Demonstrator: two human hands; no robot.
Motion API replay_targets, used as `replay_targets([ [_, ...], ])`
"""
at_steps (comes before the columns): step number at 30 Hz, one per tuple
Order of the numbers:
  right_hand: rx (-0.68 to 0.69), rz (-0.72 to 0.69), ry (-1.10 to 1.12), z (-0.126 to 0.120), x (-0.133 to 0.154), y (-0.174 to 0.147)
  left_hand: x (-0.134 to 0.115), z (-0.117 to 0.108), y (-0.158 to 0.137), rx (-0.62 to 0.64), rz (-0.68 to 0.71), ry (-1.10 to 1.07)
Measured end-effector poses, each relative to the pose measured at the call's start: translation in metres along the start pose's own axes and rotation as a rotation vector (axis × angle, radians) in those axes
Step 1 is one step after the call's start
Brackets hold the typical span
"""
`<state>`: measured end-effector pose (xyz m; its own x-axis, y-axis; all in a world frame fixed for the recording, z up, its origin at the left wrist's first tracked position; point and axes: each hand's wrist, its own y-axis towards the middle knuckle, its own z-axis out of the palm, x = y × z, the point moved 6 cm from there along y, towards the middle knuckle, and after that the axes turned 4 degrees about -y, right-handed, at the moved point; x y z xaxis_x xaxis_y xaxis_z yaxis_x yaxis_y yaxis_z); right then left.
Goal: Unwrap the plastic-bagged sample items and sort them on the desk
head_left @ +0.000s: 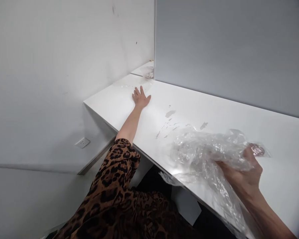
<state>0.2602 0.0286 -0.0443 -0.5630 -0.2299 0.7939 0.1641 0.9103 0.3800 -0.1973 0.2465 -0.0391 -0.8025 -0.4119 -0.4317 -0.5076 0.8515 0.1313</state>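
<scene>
Right hand (249, 174): grip closed on crumpled, transparent plastic sheeting (201, 147), lying across the white, flat-topped counter (189, 106) and overhanging its front edge. Left hand (141, 99): palm down, fingers spread. Advised: gather trailing folds inward, grip firmly.

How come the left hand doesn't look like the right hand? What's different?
The left hand is spread open on the white tabletop, while the right hand is curled around clear plastic. The left hand is farther away and looks smaller; the right hand is closer and looks bigger. Both hands are bare.
</scene>
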Motion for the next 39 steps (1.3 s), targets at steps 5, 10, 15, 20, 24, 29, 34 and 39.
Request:
replay_targets([
  [5, 0.051, -0.078, -0.123, 0.002, -0.02, -0.008, 0.005, 0.011, 0.05, -0.069, -0.105, 0.069],
  [10, 0.061, -0.081, -0.127, 0.004, -0.028, -0.009, 0.005, 0.015, 0.074, -0.092, -0.039, 0.089],
  [15, 0.076, -0.068, -0.103, 0.008, -0.014, -0.002, 0.007, 0.009, 0.057, -0.099, -0.021, 0.063],
  [20, 0.135, -0.172, 0.023, 0.016, 0.019, 0.006, -0.011, -0.002, -0.007, -0.042, 0.11, -0.148],
  [24, 0.128, -0.36, 0.048, 0.02, 0.03, 0.009, -0.043, 0.0, -0.089, 0.131, 0.255, -0.62],
  [29, 0.139, -0.57, 0.028, 0.023, 0.027, 0.011, -0.082, 0.005, -0.201, 0.565, 0.388, -1.131],
  [34, 0.339, -0.578, 0.142, 0.02, 0.029, 0.019, -0.1, -0.013, -0.27, 0.85, 0.563, -1.043],
  [39, 0.396, -0.312, 0.345, 0.016, 0.021, 0.032, -0.105, -0.027, -0.273, 0.778, 0.459, -1.047],
])
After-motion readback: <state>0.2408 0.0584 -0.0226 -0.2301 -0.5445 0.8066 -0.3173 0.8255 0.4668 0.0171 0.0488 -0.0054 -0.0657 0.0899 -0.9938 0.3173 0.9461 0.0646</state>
